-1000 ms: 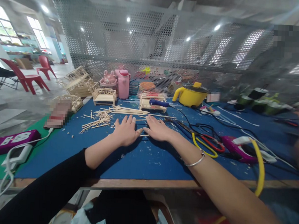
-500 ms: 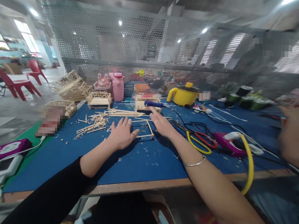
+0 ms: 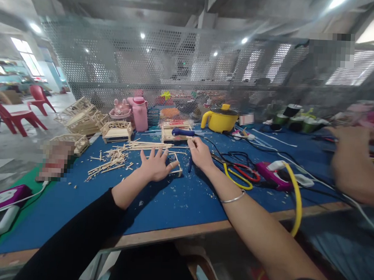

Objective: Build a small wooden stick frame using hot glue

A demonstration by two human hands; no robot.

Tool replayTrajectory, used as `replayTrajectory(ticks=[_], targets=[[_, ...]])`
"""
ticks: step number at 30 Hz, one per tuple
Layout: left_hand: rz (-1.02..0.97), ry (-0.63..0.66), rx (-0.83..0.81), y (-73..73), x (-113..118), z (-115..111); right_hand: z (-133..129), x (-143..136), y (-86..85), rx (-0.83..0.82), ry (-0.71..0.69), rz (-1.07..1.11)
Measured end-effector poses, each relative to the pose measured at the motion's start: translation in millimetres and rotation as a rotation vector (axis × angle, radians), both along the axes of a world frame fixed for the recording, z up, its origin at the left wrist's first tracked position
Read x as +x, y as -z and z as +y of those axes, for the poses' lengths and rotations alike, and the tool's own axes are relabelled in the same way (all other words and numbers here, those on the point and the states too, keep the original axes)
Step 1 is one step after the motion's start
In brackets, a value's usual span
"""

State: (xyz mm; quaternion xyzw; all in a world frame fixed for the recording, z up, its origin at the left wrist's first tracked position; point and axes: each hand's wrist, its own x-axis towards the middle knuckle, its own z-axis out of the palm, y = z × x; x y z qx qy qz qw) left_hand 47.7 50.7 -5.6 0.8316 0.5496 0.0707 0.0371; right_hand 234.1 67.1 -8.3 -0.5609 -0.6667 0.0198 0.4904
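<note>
One stick frame (image 3: 180,172) is being partly covered by the widely spread left hand (image 3: 156,165); near a blue handle (image 3: 182,132), the right hand (image 3: 200,154) is being held, its grip unclear.

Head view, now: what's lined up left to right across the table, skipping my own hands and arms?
Purple box → phone → pink jug → blue tool handle → yellow pot → purple power strip → co-worker's arm, blurred.

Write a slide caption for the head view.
Spread left hand over a small stick frame, right hand beside it, near a blue-handled tool on the blue tabletop.
</note>
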Motion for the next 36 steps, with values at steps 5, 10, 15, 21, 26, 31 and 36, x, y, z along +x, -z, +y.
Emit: replayTrajectory(ticks=[5, 10, 15, 21, 26, 31, 36], targets=[[0.039, 0.019, -0.062, 7.2, -1.0, 8.2, 0.1, 0.9, -4.9, 0.049, 0.075, 0.024], [0.044, 0.019, -0.050, 6.3, -1.6, 6.4, -2.5, 5.2, -17.4, 0.162, 0.153, 0.106], [0.023, 0.022, -0.037, 6.0, -1.7, 6.0, -4.8, 29.5, -34.0, 0.392, 0.334, 0.244], [-0.029, 0.013, -0.048, 7.9, -0.3, 5.0, 1.6, 35.8, -28.7, 0.404, 0.187, 0.306], [-0.239, -0.007, -0.041, -3.7, -3.9, 3.9, 0.1, 14.7, -15.3, 0.208, -0.007, 0.198], [-0.630, -0.030, 0.191, -23.9, -37.2, 5.3, -2.8, 14.0, -14.0, 0.024, -0.079, 0.142], [-0.931, -0.226, 0.053, -6.3, -73.3, 9.8, 3.1, 8.9, -3.0, -0.130, -0.216, 0.161]])
